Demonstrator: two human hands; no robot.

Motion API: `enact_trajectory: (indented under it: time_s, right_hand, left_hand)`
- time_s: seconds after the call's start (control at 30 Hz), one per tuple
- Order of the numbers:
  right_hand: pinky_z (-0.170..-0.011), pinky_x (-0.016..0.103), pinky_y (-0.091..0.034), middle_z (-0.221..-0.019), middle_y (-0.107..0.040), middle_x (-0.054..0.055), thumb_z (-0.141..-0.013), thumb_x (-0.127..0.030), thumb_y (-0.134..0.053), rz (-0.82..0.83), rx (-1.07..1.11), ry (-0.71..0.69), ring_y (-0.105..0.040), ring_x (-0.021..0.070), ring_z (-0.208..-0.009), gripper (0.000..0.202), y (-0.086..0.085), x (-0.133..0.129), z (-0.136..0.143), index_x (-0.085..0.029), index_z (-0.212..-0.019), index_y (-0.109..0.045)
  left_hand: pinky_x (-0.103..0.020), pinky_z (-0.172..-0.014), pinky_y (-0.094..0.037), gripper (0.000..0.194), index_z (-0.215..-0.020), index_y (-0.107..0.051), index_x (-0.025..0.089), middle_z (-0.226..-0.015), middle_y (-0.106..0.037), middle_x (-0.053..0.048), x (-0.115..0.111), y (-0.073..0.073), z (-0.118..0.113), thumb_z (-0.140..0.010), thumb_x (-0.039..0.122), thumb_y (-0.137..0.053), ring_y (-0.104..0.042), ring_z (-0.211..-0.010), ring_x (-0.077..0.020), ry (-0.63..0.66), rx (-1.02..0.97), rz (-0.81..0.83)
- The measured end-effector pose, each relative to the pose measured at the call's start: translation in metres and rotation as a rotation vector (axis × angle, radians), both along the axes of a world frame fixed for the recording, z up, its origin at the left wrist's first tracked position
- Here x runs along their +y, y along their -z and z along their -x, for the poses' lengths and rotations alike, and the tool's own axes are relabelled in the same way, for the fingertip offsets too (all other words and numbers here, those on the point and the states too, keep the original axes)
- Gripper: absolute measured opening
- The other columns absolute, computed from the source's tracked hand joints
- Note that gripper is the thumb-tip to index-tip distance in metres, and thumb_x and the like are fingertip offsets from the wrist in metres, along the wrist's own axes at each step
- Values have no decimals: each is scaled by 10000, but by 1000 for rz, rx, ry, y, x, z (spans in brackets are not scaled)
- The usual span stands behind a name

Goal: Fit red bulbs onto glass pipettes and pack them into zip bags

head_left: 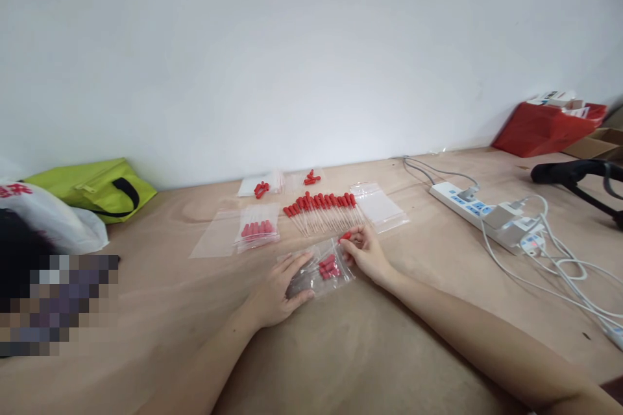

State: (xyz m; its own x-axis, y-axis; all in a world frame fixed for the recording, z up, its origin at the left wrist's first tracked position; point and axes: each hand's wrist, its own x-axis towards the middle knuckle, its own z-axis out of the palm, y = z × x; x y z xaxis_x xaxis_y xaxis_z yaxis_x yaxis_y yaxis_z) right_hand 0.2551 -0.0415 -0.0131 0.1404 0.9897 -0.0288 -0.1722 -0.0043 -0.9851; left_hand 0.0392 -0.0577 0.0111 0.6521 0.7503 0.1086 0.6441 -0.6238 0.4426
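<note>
A small clear zip bag point(318, 282) lies on the table, and several red-bulbed droppers point(329, 266) show inside it. My left hand point(280, 288) rests on the bag's left side, thumb and fingers spread apart. At the bag's upper right corner, my right hand point(365, 253) pinches a dropper point(345, 236) by its red bulb; its thin stem points left over the bag. Just beyond my hands, a row of loose red-bulbed droppers point(324, 211) is fanned out. To the left sits a filled zip bag point(257, 224) with a line of red bulbs inside.
A flat clear bag point(214, 233) lies left and a stack of bags point(382, 207) right. Loose red bulbs point(261, 190) sit on bags behind. A power strip point(472, 214) with cables stands right, a red bag point(548, 128) beyond it. A green bag point(92, 185) is far left.
</note>
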Motion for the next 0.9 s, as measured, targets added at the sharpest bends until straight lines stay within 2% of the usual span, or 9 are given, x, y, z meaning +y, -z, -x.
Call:
enact_trajectory:
  time_s: [0.1,0.2,0.3,0.4,0.5,0.6,0.7,0.77,0.9]
  right_hand:
    - [-318,187,-326,-595,-534,-63,-587,-405,-667,19,-82,-109,-436,63,-354,370,2,-1,0,-209,-753,-402]
    - [-429,218,-420,-603,-580,-23,-591,-410,-677,-18,-136,-184,-531,99,-471,323,4,0,0,-181,-716,-485]
    - [-566,286,-483,-618,-617,14,-657,-469,-609,-49,-156,-338,-598,147,-590,324,5,0,1,-153,-718,-571]
    - [-547,302,-481,-569,-617,9,-692,-480,-562,-53,-216,-433,-590,160,-565,323,8,1,-1,-161,-678,-614]
    - [-509,263,-438,-563,-607,-2,-689,-389,-566,-79,-352,-296,-545,137,-521,228,9,11,-10,-170,-660,-620]
    - [-554,246,-415,-626,-604,6,-680,-292,-538,-150,-528,-12,-536,133,-573,137,4,33,-28,-169,-666,-595]
    - [-618,253,-412,-696,-607,26,-672,-228,-519,-80,-778,209,-550,148,-647,116,-5,62,-47,-161,-747,-578]
    - [-649,254,-410,-774,-619,59,-669,-203,-528,4,-885,253,-564,167,-720,186,-9,80,-54,-146,-842,-564]
    - [-659,271,-412,-860,-624,123,-661,-193,-554,130,-920,220,-578,217,-794,327,-11,101,-53,-113,-975,-513]
  left_hand:
    - [-443,-1012,-308,575,-1324,-261,265,-1343,-397,-57,0,-1,-1,-812,367,-501,-370,-1221,-237,-4,-2,-2]
    - [-450,-1018,-296,580,-1329,-251,264,-1342,-399,-60,0,0,-1,-813,356,-499,-378,-1215,-234,8,-10,-10]
    - [-459,-1020,-291,579,-1328,-261,273,-1338,-405,-55,0,0,-1,-808,345,-506,-382,-1213,-239,9,-10,-6]
    - [-458,-1002,-322,577,-1325,-282,258,-1337,-407,-61,0,1,0,-805,353,-513,-360,-1228,-255,-27,8,14]
    - [-451,-1020,-301,556,-1320,-305,258,-1344,-401,-54,0,-1,-1,-812,359,-506,-355,-1234,-242,-1,17,2]
    - [-454,-1043,-258,479,-1284,-372,275,-1359,-381,-42,1,-2,-1,-826,354,-488,-355,-1238,-224,54,31,-21]
    - [-478,-1032,-263,417,-1240,-443,281,-1363,-373,-48,3,-1,0,-832,363,-478,-352,-1240,-238,69,58,-31]
    - [-484,-1030,-263,407,-1230,-457,279,-1363,-373,-54,3,0,0,-833,367,-477,-351,-1241,-242,71,66,-35]
    - [-483,-1033,-260,414,-1227,-458,250,-1359,-378,-69,3,0,1,-829,363,-483,-354,-1239,-239,60,57,-27]
